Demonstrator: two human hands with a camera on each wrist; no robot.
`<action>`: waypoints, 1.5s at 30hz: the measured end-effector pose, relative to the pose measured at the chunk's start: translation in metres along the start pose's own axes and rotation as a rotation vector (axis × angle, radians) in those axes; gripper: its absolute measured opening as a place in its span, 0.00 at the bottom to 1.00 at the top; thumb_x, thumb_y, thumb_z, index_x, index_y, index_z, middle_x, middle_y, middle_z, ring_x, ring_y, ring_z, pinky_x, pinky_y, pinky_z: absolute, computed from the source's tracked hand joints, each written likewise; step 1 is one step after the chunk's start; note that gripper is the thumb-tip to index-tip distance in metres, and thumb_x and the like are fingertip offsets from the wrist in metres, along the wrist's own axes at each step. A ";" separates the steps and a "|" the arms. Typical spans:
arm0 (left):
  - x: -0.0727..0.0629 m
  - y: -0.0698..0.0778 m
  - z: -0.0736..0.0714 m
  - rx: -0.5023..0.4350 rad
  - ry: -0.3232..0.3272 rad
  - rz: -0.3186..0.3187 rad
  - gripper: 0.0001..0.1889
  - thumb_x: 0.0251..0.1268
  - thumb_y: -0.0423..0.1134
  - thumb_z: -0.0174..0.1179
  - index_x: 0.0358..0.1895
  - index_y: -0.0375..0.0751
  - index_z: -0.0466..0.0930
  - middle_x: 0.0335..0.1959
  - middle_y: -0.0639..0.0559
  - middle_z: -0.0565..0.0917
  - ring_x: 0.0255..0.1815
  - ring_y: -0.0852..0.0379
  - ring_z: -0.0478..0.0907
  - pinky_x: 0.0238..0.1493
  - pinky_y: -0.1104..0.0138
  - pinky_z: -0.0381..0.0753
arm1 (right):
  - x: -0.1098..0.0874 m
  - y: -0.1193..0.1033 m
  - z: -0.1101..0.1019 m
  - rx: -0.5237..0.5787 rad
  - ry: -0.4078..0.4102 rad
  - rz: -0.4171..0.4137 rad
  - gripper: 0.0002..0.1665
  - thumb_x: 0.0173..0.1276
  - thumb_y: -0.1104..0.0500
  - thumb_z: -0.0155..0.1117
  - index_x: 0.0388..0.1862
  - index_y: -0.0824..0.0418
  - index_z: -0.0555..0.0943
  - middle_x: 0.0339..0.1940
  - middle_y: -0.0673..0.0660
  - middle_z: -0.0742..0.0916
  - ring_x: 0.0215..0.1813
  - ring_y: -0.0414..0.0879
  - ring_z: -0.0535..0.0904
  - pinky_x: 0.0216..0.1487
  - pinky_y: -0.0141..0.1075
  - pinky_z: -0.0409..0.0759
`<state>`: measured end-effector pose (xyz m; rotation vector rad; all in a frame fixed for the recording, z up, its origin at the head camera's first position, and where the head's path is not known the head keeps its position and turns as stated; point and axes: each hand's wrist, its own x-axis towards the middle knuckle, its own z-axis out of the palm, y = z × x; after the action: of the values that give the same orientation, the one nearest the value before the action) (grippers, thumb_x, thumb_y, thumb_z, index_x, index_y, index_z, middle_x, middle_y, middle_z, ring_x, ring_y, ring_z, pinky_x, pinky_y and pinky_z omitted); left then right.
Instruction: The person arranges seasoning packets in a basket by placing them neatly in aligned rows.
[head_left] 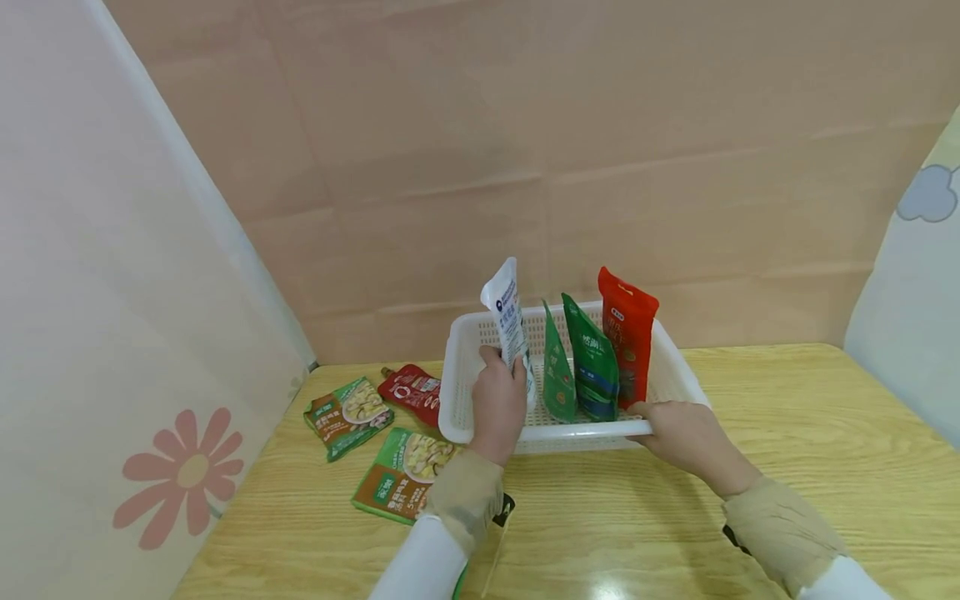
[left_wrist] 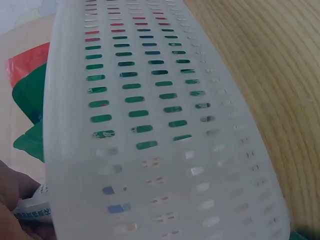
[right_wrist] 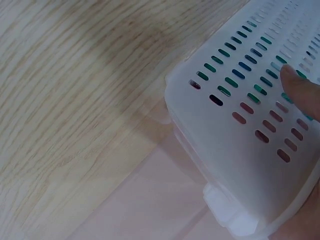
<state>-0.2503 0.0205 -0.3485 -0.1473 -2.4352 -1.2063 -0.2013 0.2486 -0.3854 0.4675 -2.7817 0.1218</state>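
Observation:
A white perforated plastic basket stands toward the back of the table, with several upright packets inside. My left hand reaches over its front rim and grips a white packet at the basket's left side. To the right of that packet stand two green pouches, a smaller one and a larger one, then a red packet. My right hand grips the basket's front rim near the right corner. In the right wrist view its thumb lies against the perforated wall.
Left of the basket lie a green-brown packet, a dark red spouted pouch and another green-brown packet near my left forearm. A green edge shows below that forearm. A pinkish cloth backdrop rises behind the wooden table.

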 end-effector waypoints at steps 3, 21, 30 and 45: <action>0.004 -0.002 0.005 -0.008 -0.028 -0.039 0.22 0.73 0.40 0.51 0.60 0.29 0.61 0.38 0.31 0.84 0.26 0.45 0.82 0.19 0.64 0.74 | 0.000 0.000 0.001 -0.002 -0.001 0.002 0.14 0.50 0.51 0.75 0.34 0.53 0.84 0.22 0.47 0.86 0.24 0.41 0.79 0.21 0.35 0.72; 0.027 -0.019 0.024 -0.297 -0.193 -0.410 0.24 0.77 0.37 0.37 0.71 0.33 0.57 0.66 0.34 0.70 0.65 0.38 0.69 0.65 0.47 0.67 | 0.002 -0.001 0.001 0.027 -0.022 0.020 0.11 0.52 0.52 0.74 0.33 0.53 0.85 0.23 0.46 0.86 0.24 0.40 0.78 0.21 0.34 0.70; 0.030 -0.019 0.029 -0.284 -0.211 -0.420 0.21 0.75 0.33 0.37 0.66 0.26 0.62 0.62 0.30 0.73 0.63 0.37 0.72 0.63 0.50 0.72 | 0.002 -0.003 -0.001 0.034 -0.030 0.027 0.11 0.52 0.52 0.74 0.33 0.53 0.85 0.24 0.46 0.87 0.24 0.41 0.78 0.21 0.35 0.71; 0.026 -0.019 0.032 -0.176 -0.369 -0.343 0.22 0.75 0.33 0.36 0.66 0.25 0.59 0.59 0.28 0.74 0.59 0.37 0.75 0.58 0.50 0.76 | 0.001 -0.003 -0.004 0.025 -0.023 0.032 0.11 0.51 0.52 0.75 0.32 0.52 0.85 0.24 0.46 0.87 0.24 0.40 0.77 0.22 0.35 0.72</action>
<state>-0.2892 0.0320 -0.3691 0.0006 -2.7454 -1.6730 -0.1998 0.2461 -0.3814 0.4333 -2.8136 0.1592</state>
